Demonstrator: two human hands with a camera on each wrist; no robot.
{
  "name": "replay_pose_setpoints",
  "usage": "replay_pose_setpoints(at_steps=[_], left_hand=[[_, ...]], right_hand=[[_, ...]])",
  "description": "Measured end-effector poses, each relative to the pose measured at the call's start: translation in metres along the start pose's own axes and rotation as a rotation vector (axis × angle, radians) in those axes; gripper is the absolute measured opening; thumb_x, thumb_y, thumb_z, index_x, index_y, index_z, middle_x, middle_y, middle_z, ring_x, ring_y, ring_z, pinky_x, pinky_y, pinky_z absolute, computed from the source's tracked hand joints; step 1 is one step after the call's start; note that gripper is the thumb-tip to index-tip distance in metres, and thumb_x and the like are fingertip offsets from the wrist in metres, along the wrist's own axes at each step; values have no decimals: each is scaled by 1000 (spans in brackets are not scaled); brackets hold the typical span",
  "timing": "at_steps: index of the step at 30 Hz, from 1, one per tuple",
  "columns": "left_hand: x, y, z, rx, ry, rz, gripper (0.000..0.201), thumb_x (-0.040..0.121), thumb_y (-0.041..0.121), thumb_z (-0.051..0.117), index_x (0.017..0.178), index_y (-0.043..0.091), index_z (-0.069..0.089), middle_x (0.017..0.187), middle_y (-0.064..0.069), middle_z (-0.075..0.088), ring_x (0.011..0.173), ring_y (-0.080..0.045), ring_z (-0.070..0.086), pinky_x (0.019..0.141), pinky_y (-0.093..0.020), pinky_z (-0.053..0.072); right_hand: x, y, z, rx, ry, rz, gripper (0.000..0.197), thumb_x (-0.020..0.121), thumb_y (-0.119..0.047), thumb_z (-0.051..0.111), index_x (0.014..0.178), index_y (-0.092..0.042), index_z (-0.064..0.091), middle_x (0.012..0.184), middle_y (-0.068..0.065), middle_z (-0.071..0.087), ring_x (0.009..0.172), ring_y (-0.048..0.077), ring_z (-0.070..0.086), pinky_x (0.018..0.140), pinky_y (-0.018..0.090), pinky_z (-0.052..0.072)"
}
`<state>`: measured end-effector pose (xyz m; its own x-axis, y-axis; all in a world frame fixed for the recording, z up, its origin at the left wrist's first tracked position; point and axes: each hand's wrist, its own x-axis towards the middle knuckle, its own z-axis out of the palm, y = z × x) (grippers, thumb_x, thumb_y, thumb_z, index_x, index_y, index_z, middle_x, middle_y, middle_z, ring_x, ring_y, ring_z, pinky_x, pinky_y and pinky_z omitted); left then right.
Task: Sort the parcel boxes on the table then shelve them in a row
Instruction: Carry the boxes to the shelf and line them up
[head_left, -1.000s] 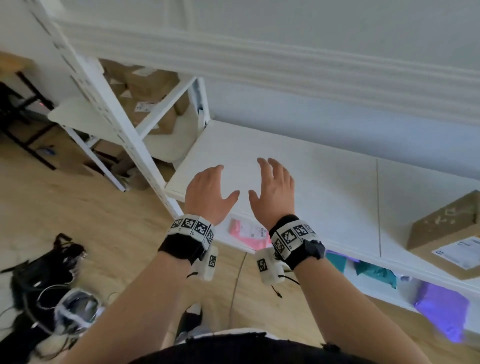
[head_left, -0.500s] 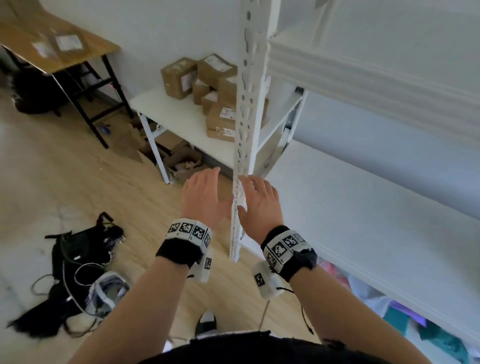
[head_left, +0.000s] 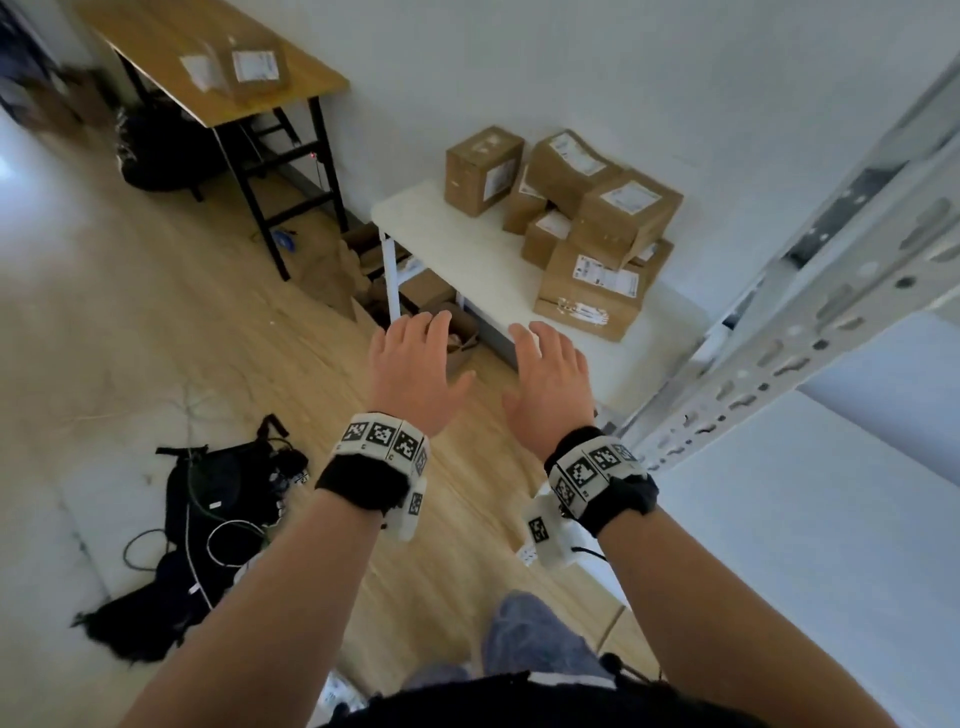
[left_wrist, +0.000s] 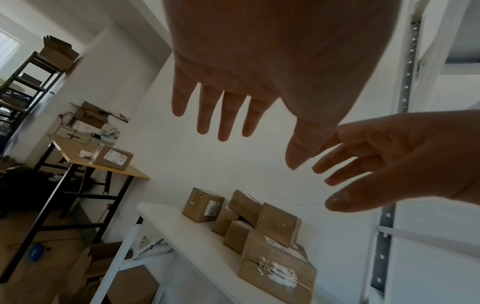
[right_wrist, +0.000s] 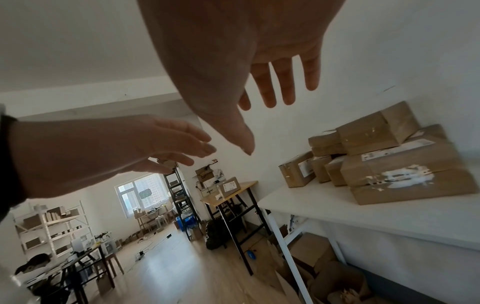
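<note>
Both the left hand (head_left: 410, 374) and the right hand (head_left: 553, 382) are held out empty, fingers spread. The parcel boxes (head_left: 582, 223) are piled at the desk's (head_left: 441, 234) back edge, apparently against the wall.

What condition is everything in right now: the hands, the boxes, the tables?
Left hand: open, empty, in the air.
Right hand: open, empty, in the air.
Parcel boxes: sealed, heaped unsorted on the white table.
Wooden table: holds one labelled box.
Shelf: bare where visible.

Brown labelled parcel boxes (head_left: 582, 218), perhaps eight, piled unevenly on the white table (head_left: 457, 244).
</note>
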<state>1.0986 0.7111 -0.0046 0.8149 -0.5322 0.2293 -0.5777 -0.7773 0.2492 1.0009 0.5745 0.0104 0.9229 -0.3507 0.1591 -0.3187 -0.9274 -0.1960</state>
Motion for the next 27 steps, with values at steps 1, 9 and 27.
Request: replay_pose_setpoints(at_steps=[1, 9, 27], left_hand=[[10, -7, 3, 5, -1, 2, 74, 85, 56, 62, 143, 16, 40, 141, -5, 50, 133, -26, 43, 110, -47, 36], [131, -66, 33, 62, -20, 8, 74, 86, 56, 58, 145, 16, 38, 143, -5, 49, 134, -27, 41, 112, -50, 33], [437, -149, 63, 40, -86, 52, 78, 87, 57, 56, 149, 18, 31, 148, -4, 44, 138, -25, 38, 115, -46, 31]], right_hand=[[13, -4, 4, -8, -9, -2, 69, 84, -15, 61, 146, -17, 33, 150, 10, 34, 138, 31, 33, 115, 43, 28], [165, -20, 50, -19, 46, 3, 65, 87, -21, 62, 146, -15, 36, 150, 12, 37, 137, 32, 35, 114, 44, 28], [468, -15, 100, -28, 61, 195, 63, 87, -27, 65, 141, -18, 34, 143, 6, 42, 133, 28, 39, 111, 42, 32]])
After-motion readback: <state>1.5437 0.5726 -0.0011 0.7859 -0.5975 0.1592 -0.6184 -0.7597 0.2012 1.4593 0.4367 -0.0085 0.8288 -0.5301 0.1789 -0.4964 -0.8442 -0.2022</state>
